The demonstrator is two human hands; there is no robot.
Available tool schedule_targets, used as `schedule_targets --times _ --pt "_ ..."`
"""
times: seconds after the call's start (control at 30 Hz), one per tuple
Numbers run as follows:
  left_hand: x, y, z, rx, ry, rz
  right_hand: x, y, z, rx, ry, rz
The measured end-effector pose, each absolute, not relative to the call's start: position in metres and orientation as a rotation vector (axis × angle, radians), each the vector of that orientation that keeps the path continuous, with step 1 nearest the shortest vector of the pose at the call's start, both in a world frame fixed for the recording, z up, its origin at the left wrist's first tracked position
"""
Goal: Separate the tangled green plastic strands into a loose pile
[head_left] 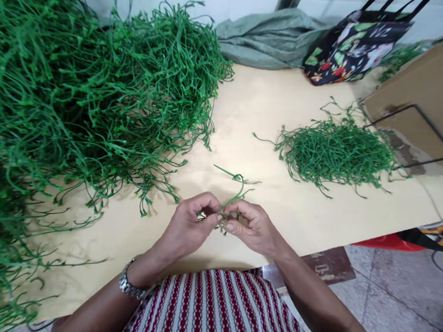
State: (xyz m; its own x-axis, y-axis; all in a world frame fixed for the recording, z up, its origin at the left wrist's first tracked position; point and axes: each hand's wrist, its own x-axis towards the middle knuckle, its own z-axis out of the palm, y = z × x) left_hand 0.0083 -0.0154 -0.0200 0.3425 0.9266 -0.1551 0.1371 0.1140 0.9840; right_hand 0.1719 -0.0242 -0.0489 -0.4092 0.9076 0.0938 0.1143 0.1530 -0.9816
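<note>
Tabletop [243, 105], bearing a large heap [95, 91] of green stems at left and a small heap [336, 151] at right. Near the body, between the heaps, the left hand [190, 228] and right hand [252, 229] almost meet, each grip pinching one stem [242, 188]; its long axis curves forward and rightward from the fingertips, about equally near both hands.
</note>
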Motion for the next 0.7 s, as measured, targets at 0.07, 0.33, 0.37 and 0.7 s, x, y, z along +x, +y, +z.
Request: schedule_targets --times 0.07,0.33,0.37,0.7 --pt "0.009 -0.016 -0.018 1.524 1.110 0.795 0.172 -0.024 -0.049 -1.038 -1.675 1.340" --pt "0.008 -0.012 -0.022 1.170 0.992 0.679 0.177 -0.019 -0.041 -1.027 -1.903 1.170" --pt "0.007 -0.012 -0.024 1.088 0.981 0.673 0.177 -0.018 -0.040 -1.000 -1.950 1.124" --pt "0.007 -0.015 -0.026 1.469 1.171 0.682 0.178 -0.011 -0.037 -0.936 -2.402 0.361"
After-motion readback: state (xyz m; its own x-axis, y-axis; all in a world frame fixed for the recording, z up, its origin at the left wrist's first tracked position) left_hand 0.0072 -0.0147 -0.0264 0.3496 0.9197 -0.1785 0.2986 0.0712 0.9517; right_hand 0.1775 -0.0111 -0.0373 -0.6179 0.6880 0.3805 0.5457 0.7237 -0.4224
